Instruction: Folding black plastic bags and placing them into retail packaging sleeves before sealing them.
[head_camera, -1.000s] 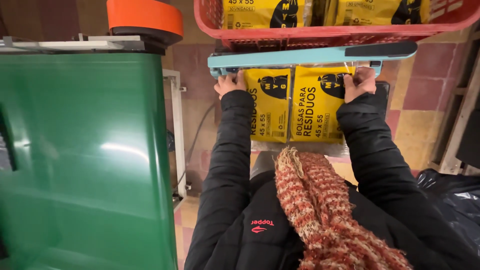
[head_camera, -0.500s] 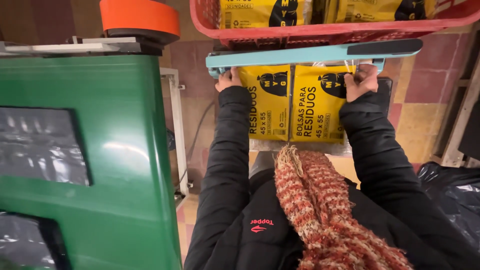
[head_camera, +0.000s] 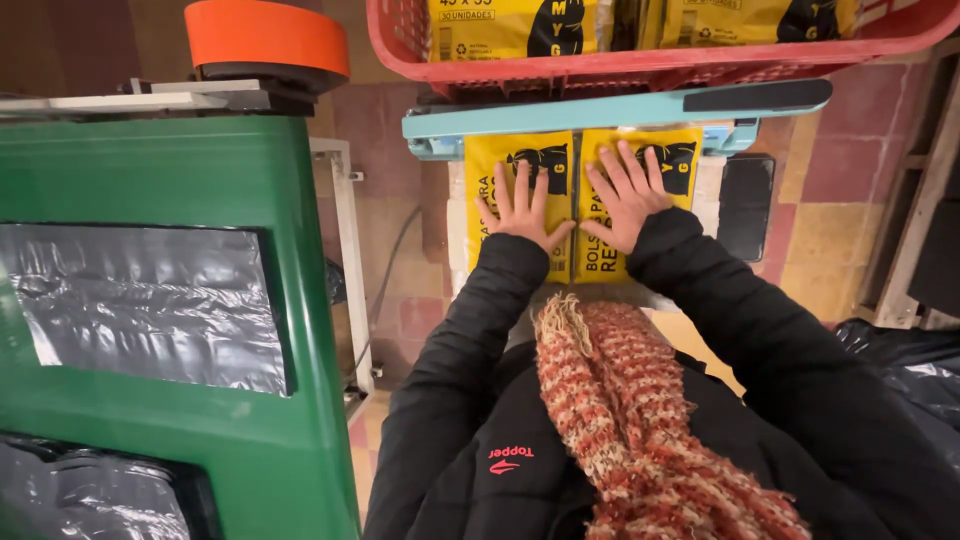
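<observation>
both hands flat, fingers spread, gripping nothing: left hand (head_camera: 522, 212) on left yellow bag pack (head_camera: 515, 170), right hand (head_camera: 628, 198) on right yellow bag pack (head_camera: 650, 165). sealer bar (head_camera: 600, 112) just past fingertips. packs look soft, slippery; hold by edges.

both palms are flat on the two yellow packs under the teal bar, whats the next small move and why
Probably slide both packs back toward the body. The left hand and right hand lie spread flat, one on each of the yellow packs, whose top edges sit just under the teal sealer bar; neither hand has a grip on anything.
</observation>
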